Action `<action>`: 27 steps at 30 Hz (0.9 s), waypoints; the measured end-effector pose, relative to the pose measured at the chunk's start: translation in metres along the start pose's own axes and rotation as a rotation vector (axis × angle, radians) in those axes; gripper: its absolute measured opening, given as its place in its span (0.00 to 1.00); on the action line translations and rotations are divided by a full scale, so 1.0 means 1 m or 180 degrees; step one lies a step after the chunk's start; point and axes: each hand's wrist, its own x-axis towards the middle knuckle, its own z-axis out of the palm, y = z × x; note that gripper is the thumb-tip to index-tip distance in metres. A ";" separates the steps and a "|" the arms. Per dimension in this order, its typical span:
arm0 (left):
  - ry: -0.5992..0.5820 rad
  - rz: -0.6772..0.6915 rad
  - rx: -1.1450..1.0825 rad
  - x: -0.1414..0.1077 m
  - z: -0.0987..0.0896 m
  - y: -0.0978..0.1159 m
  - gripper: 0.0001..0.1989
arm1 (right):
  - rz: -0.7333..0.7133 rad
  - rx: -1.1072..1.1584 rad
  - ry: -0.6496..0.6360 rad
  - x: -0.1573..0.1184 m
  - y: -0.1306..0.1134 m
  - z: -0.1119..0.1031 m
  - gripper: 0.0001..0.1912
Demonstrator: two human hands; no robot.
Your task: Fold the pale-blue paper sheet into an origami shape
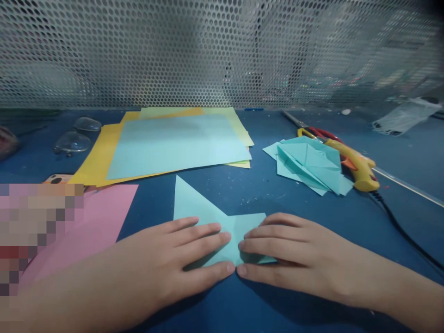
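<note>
Head view, grip: the left hand (169, 259) and the right hand (294, 254) lie flat, fingers stretched and close together, pressing a folded light-blue paper (208, 217) onto the blue table (243, 305); neither hand closes around anything.
Fingertips: the two hands' fingertips nearly meet over the paper's near edge.
Paper's place: directly under and between the hands, one pointed flap sticking out beyond the left fingers.
Edges: the paper's right corner ends just beyond the right hand's fingers; its near edge lies under the fingertips.
Open room: bare table beyond the hands up to the stack of coloured sheets (176, 143); bare table also to the right of the right hand, crossed by a black cord (402, 231).
Beyond right: folded blue pieces (308, 166), touching a yellow glue gun (357, 169); red scissors (322, 134) just behind.
Left of grip: pink sheet (104, 212), cut off by a blurred patch.
Hard to make out: glasses (74, 136), probably, at far left; behind the perforated screen (222, 51) nothing is readable.
</note>
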 end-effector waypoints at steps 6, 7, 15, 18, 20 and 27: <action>-0.0129 0.0012 0.0055 -0.001 -0.002 0.004 0.26 | 0.0326 0.0473 -0.0150 0.000 -0.002 -0.003 0.20; -0.0152 0.0013 0.0064 -0.001 -0.003 0.004 0.26 | 0.0405 0.0581 -0.0175 0.000 -0.003 -0.003 0.20; -0.0208 -0.0176 -0.0342 -0.004 -0.002 0.002 0.31 | 0.0828 0.0678 -0.0357 -0.004 -0.001 -0.019 0.27; -0.0162 -0.0219 -0.0473 -0.004 0.000 0.002 0.31 | 0.0809 0.0655 -0.0459 -0.008 0.004 -0.027 0.25; -0.0125 -0.0241 -0.0454 -0.004 0.000 0.001 0.29 | 0.0871 0.0703 -0.0496 -0.012 0.007 -0.030 0.23; -0.0370 -0.0134 -0.0352 -0.006 0.002 -0.001 0.37 | 0.1324 0.1356 -0.0359 -0.015 0.013 -0.024 0.18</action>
